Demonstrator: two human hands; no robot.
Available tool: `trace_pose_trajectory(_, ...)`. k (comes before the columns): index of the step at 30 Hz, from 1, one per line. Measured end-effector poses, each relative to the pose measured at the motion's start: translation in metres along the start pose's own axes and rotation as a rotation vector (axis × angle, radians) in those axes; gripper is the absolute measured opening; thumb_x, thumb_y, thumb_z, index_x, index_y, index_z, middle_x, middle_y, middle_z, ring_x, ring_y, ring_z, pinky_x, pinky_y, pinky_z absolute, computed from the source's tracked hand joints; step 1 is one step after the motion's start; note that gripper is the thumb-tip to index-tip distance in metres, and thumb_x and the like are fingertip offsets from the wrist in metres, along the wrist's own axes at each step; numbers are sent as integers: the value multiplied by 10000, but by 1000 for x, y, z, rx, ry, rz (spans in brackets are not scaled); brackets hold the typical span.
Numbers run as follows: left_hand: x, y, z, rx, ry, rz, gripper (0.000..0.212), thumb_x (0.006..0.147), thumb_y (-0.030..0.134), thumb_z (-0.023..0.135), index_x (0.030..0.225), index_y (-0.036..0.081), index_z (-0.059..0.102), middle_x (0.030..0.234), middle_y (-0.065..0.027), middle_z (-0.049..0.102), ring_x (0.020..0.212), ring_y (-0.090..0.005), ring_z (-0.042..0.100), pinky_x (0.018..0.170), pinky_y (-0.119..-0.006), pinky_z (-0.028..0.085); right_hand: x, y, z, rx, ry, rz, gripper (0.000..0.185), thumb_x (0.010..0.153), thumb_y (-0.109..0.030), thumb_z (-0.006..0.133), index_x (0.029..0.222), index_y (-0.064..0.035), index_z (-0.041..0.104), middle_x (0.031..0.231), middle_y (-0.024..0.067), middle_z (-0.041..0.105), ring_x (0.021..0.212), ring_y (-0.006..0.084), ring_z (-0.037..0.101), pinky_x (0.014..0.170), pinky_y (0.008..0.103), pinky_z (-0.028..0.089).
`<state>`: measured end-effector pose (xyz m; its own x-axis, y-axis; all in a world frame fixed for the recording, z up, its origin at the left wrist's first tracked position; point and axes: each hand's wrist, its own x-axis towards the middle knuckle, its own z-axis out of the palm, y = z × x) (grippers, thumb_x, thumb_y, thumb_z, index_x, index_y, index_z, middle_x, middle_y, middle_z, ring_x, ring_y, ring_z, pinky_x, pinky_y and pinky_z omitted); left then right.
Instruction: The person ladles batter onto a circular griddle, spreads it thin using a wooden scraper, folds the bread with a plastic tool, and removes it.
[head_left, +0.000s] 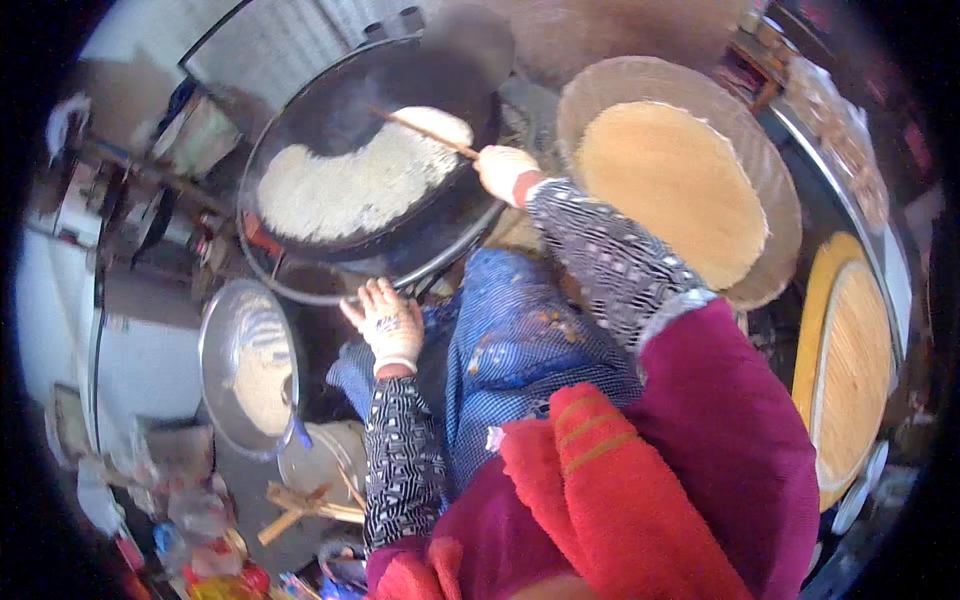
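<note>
My right hand (507, 172), in a pale work glove, grips a thin wooden stick (424, 133) that reaches over a round black griddle (330, 112). Pale batter (352, 191) covers a curved band of the griddle, and its far part is bare and dark. Light steam rises near the stick's tip. My left hand (388, 321), also gloved, is held palm down with fingers apart and nothing in it. Its fingertips are at the near side of the metal ring (315, 298) around the griddle; whether they touch it I cannot tell.
At right, a large round tray (780, 232) holds thin tan flatbreads (667, 187). A yellow round board (808, 360) carries another round flatbread (855, 375). At left, a metal basin (217, 360) contains batter and a blue-handled utensil (301, 433). Below are a bucket (311, 457) and wood pieces (300, 510).
</note>
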<state>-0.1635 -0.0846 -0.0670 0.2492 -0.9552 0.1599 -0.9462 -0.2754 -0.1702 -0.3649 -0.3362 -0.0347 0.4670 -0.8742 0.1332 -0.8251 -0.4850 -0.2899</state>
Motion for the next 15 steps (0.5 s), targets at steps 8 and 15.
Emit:
trace_pose_trajectory(8,-1,-33,21,-3,46,-115,619,822,298,615,1335,-13,462,1369,-164,496,1305,-332,421,1121,-642,127,-18,29,7,-6,-83,118,330,944,-308,485,955,-29,662,932,214,689,895,370,673,777,490,527)
trace_pose_trajectory(15,2,-57,35,70,-15,-208,548,881,306,524,1357,39,475,1432,-135,464,1352,-296,400,1134,-634,92,-14,33,5,-132,-141,97,369,978,-301,429,1061,5,619,1017,247,671,976,373,656,877,479,502)
